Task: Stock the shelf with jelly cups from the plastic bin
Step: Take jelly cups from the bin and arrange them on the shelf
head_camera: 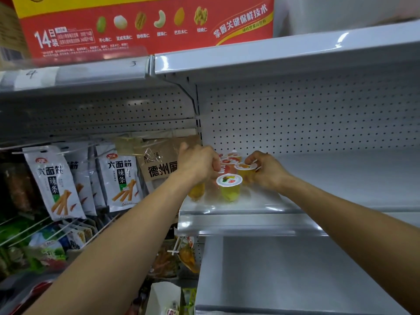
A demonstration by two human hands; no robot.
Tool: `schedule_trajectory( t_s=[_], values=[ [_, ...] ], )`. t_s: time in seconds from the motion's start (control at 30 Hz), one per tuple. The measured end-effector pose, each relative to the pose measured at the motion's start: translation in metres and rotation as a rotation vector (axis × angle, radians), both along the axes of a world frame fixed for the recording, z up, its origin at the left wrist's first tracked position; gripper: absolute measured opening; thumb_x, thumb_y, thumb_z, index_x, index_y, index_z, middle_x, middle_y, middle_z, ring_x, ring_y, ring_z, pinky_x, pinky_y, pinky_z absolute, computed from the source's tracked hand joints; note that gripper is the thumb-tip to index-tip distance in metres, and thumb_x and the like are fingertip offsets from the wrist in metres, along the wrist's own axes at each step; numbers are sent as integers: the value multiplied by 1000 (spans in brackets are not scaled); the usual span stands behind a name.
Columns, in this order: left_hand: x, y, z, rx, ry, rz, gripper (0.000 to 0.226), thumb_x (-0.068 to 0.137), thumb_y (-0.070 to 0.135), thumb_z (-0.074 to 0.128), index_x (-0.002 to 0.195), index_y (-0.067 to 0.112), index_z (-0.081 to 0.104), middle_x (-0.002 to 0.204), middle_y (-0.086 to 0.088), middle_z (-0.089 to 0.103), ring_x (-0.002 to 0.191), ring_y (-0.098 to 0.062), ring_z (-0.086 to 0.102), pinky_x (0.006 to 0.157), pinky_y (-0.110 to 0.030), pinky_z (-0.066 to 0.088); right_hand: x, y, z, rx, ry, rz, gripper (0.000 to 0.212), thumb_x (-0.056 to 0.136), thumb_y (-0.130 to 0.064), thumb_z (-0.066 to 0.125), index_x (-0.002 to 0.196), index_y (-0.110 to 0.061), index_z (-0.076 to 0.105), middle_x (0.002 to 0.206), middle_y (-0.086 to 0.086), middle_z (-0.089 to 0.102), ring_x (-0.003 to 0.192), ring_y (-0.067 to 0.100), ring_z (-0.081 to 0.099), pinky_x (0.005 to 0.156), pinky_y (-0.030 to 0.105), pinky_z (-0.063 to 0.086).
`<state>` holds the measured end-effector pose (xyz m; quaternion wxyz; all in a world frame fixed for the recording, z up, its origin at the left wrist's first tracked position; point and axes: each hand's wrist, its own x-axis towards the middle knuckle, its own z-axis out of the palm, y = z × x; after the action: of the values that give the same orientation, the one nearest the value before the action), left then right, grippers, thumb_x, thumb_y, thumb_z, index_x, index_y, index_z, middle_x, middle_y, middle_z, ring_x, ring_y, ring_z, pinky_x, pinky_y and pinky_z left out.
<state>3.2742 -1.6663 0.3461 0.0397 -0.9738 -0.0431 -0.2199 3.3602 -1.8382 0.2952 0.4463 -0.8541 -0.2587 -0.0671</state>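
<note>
Several jelly cups with white lids stand clustered at the left end of the grey shelf. The nearest one, a yellow-green jelly cup, stands free at the front. My right hand pinches the lid rim of an orange jelly cup just behind it. My left hand has its fingers curled downward over another orange jelly cup, of which only the lower part shows under the hand. Red-lidded cups stand between my hands. The plastic bin is out of sight.
White snack bags and a brown bag hang on pegs left of the shelf. A red nut box sits on the shelf above. The shelf runs bare to the right, with a perforated back panel and another grey shelf below.
</note>
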Motion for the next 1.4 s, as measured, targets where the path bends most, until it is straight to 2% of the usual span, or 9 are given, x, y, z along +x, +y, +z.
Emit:
schedule_trajectory(
  t_s=[0.17, 0.37, 0.5, 0.63, 0.83, 0.97, 1.13, 1.27, 1.4],
  values=[
    [2, 1, 2, 7, 21, 0, 11, 79, 42, 76, 83, 34, 69, 102, 17, 68, 105, -13, 56, 85, -37, 21, -4, 0, 1, -96, -49, -36, 41, 78, -24, 76, 114, -24, 55, 110, 3, 60, 79, 11, 60, 62, 18, 46],
    [-15, 5, 11, -269, 112, -89, 25, 88, 29, 68, 113, 35, 68, 125, 12, 63, 121, -16, 52, 115, -49, 23, -32, -13, 4, -164, -106, -105, 54, 83, -25, 72, 132, -23, 51, 133, 6, 48, 111, 23, 54, 87, 30, 46],
    [-47, 6, 4, -340, -88, -195, 23, 91, 34, 64, 114, 33, 67, 113, 9, 68, 109, -16, 60, 103, -47, 43, -72, -25, 5, -275, -348, -208, 36, 90, -31, 61, 125, -25, 55, 129, 3, 50, 112, 22, 53, 88, 36, 48],
    [-95, -1, -22, -309, -254, -293, 24, 91, 32, 64, 115, 30, 66, 113, 9, 66, 102, -13, 60, 93, -40, 50, -117, -35, -7, -311, -531, -234, 30, 90, -35, 59, 119, -26, 59, 122, -2, 55, 106, 21, 57, 80, 32, 41],
    [-169, 8, -105, -367, -218, -336, 28, 87, 33, 67, 114, 29, 65, 102, 11, 64, 90, -9, 60, 81, -35, 53, -188, -35, -65, -251, -695, -119, 26, 87, -26, 58, 111, -18, 64, 106, 3, 61, 89, 26, 62, 69, 37, 50],
    [-213, 20, -193, -445, 94, -264, 28, 88, 37, 66, 115, 31, 63, 104, 12, 64, 89, -8, 61, 80, -34, 53, -226, -21, -147, -341, -497, 22, 27, 87, -30, 55, 110, -22, 64, 105, 1, 61, 81, 27, 63, 61, 39, 51],
    [-256, 35, -319, -518, 615, -197, 29, 89, 41, 65, 116, 32, 63, 103, 16, 62, 87, -6, 60, 78, -30, 51, -257, -14, -273, -597, -45, 208, 24, 90, -29, 60, 114, -25, 62, 112, -3, 59, 96, 20, 61, 71, 28, 43],
    [-263, 47, -413, -777, 785, -13, 22, 89, 34, 67, 110, 30, 67, 91, 14, 66, 87, -11, 65, 77, -26, 50, -263, -14, -371, -818, 298, 284, 31, 91, -30, 56, 122, -28, 55, 121, -5, 56, 104, 15, 58, 77, 27, 43],
    [-262, 33, -505, -958, 962, 107, 21, 85, 22, 71, 105, 17, 70, 102, -4, 72, 96, -20, 67, 84, -29, 52, -272, -10, -457, -1004, 383, 436, 38, 89, -16, 53, 126, -26, 54, 125, 1, 56, 117, 22, 54, 85, 31, 48]
  ],
)
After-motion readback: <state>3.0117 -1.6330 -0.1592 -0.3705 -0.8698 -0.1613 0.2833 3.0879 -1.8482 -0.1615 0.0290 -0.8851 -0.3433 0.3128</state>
